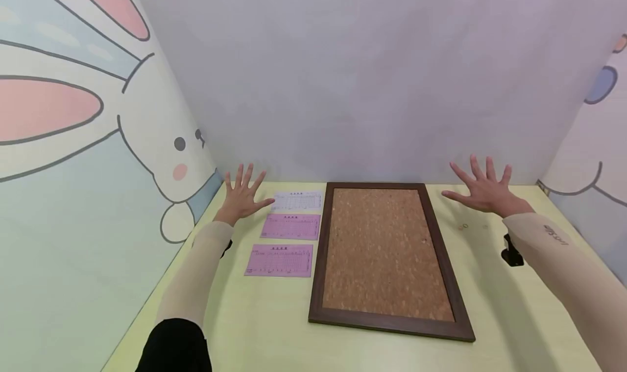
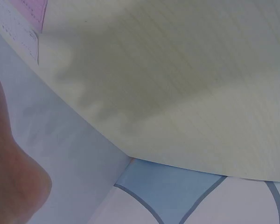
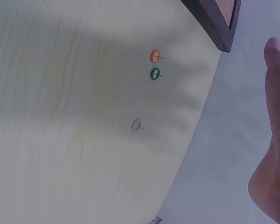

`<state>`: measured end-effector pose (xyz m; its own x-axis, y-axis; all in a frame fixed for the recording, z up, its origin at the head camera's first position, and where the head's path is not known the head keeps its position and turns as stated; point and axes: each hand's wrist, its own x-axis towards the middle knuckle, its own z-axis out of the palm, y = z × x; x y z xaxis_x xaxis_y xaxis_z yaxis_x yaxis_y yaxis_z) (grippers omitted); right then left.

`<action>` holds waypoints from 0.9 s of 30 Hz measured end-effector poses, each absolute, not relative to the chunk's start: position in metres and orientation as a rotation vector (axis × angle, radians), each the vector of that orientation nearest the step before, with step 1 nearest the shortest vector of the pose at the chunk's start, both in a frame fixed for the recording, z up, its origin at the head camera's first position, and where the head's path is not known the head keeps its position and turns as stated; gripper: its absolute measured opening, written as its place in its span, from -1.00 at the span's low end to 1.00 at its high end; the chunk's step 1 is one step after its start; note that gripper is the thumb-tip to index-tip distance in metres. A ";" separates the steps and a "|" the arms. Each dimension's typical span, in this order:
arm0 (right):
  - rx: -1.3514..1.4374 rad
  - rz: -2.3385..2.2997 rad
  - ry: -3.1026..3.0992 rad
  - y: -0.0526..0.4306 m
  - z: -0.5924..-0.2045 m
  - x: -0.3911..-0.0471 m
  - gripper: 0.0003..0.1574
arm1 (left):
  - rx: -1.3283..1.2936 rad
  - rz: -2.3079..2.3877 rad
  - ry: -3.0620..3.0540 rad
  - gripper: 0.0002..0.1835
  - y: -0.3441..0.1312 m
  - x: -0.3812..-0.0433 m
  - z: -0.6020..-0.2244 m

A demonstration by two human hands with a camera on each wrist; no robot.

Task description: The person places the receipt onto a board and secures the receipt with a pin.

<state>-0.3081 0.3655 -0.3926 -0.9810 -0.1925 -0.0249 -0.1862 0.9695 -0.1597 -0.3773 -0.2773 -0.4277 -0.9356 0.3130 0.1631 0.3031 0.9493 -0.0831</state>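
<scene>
With fingers spread, my left hand (image 1: 241, 198) is raised over the back left of the table, holding nothing. Beside it lie a white printed sheet (image 1: 296, 200) and two pink printed sheets (image 1: 291, 227), set in a column. My right hand (image 1: 485, 191), also spread and holding nothing, is raised at the back right. Below it on the table are thumbtacks, clearest in the right wrist view: an orange thumbtack (image 3: 155, 56), a green thumbtack (image 3: 155, 73) and a pale blue thumbtack (image 3: 136, 125). Between the hands lies a cork board (image 1: 387, 252) in a dark brown frame.
The pale yellow wood-grain table (image 1: 264, 323) meets a plain light wall (image 1: 372, 78) at the back. A side wall with a cartoon rabbit (image 1: 161, 171) stands at the left, and another patterned wall (image 1: 592, 149) at the right.
</scene>
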 end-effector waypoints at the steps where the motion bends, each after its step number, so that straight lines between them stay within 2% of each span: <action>1: -0.297 -0.245 3.080 0.366 -0.392 -0.308 0.20 | -0.458 0.091 -2.932 0.05 -0.277 -0.377 -0.428; 27: -0.244 -0.248 3.067 0.380 -0.395 -0.291 0.24 | -0.468 0.097 -2.949 0.05 -0.272 -0.373 -0.418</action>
<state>-0.2907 0.3799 -0.3953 -0.9859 -0.1617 -0.0421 -0.1528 0.9745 -0.1642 -0.3730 -0.2716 -0.4184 -0.9394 0.3122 0.1416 0.3022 0.9492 -0.0876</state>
